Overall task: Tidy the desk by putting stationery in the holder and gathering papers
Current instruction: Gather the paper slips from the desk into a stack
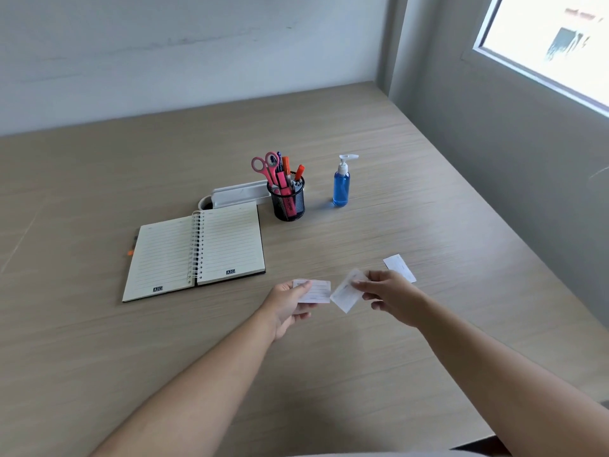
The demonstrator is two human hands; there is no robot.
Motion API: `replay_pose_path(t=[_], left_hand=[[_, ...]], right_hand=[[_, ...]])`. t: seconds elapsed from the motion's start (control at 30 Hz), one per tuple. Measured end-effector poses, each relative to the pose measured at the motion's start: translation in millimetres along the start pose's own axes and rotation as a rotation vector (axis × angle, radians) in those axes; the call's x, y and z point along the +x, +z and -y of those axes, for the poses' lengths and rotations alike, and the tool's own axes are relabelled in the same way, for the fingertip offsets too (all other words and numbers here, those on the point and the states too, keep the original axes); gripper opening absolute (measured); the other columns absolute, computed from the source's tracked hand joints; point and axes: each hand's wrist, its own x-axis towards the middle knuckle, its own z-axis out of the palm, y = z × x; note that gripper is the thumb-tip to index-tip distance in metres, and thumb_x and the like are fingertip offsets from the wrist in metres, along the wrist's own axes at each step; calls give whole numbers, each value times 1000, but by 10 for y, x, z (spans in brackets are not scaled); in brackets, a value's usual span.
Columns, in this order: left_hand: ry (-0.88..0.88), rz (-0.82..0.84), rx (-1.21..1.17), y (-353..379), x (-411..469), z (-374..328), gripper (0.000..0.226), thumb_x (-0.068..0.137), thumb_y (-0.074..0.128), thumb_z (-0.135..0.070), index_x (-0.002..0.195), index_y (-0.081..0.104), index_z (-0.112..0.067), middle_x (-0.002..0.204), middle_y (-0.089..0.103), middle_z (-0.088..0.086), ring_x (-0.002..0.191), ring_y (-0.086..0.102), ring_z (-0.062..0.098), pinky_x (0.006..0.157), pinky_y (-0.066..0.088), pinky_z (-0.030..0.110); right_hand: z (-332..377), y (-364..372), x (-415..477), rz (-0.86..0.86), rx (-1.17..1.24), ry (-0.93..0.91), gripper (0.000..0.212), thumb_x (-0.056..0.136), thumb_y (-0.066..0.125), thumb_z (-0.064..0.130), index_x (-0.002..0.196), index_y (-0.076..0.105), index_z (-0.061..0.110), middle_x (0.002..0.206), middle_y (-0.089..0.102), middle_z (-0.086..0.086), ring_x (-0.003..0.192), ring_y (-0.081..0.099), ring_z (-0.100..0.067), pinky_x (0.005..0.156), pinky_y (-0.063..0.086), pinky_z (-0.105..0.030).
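My left hand (290,305) pinches one paper slip (315,291) and my right hand (390,296) pinches a second, tilted slip (346,293) — their near edges almost meet above the tabletop (362,374). A third slip (399,267) lies flat just past my right hand at one o'clock, its long axis toward five o'clock — my right is nearer.

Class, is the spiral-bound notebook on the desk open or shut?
Open: the spiral-bound lined notebook lies flat with two ruled pages spread either side of its wire binding.
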Motion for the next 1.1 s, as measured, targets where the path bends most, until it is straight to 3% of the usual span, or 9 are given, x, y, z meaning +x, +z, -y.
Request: replay_pose_path(t=[0.17, 0.33, 0.5, 0.57, 0.67, 0.77, 0.9, 1.1], left_hand=[[37, 179, 47, 220, 10, -45, 12, 89, 63, -8, 88, 65, -20, 86, 65, 3, 76, 62, 17, 65, 47, 26], [108, 63, 142, 319, 117, -31, 29, 80, 65, 14, 82, 61, -15, 82, 64, 7, 72, 60, 15, 58, 46, 22], [91, -4, 184, 353, 287, -62, 28, 79, 67, 12, 81, 60, -14, 86, 66, 7, 76, 62, 18, 60, 47, 22], [77, -9, 195, 395, 344, -65, 25, 79, 68, 10, 82, 61, -13, 88, 67, 8, 76, 63, 17, 61, 48, 22], [59, -25, 214, 484, 434, -39, 19, 80, 70, 5, 92, 64, -9, 95, 69, 11, 76, 64, 18, 60, 47, 22], [53, -47, 219, 554, 470, -4, 15, 82, 70, 0, 85, 65, -13, 89, 69, 6, 74, 62, 18, 60, 46, 22], [47, -66, 223, 599, 486, 35, 14, 83, 68, -1, 81, 65, -14, 84, 68, 4, 74, 58, 19, 60, 44, 23], [57, -106, 245, 647, 439, 66, 13, 84, 67, -1, 81, 64, -14, 75, 67, 0, 44, 58, 0, 43, 42, 11]], right_hand=[[61, 127, 45, -93, -59, -54, 13, 83, 70, 16, 73, 62, 17, 68, 58, 4, 60, 49, -6, 51, 34, -18], [46, 51, 91, -122, -197, -120, 24, 81, 72, 15, 66, 54, 17, 62, 51, 4, 56, 45, -7, 40, 33, -5], [91, -508, 238, -162, -605, -127, 22, 70, 81, 23, 83, 63, 26, 85, 60, 5, 80, 58, -15, 70, 46, -26], [127, -765, 326, -145, -772, -103, 37, 69, 81, 17, 101, 63, 23, 101, 58, 2, 90, 57, -18, 81, 48, -31], [210, -1016, 485, -103, -1058, -72, 69, 67, 81, 14, 128, 50, 27, 124, 52, -6, 110, 53, -25, 92, 49, -37], [258, -1071, 624, -11, -1287, -28, 89, 62, 83, 18, 137, 37, 32, 135, 43, -6, 122, 43, -29, 98, 45, -41], [256, -1044, 730, 27, -1476, -28, 90, 52, 88, 25, 128, 40, 28, 129, 41, -5, 116, 43, -29, 86, 52, -45], [362, -940, 750, 26, -1588, 23, 92, 53, 88, 23, 130, 38, 17, 130, 37, -7, 121, 40, -29, 75, 50, -42]])
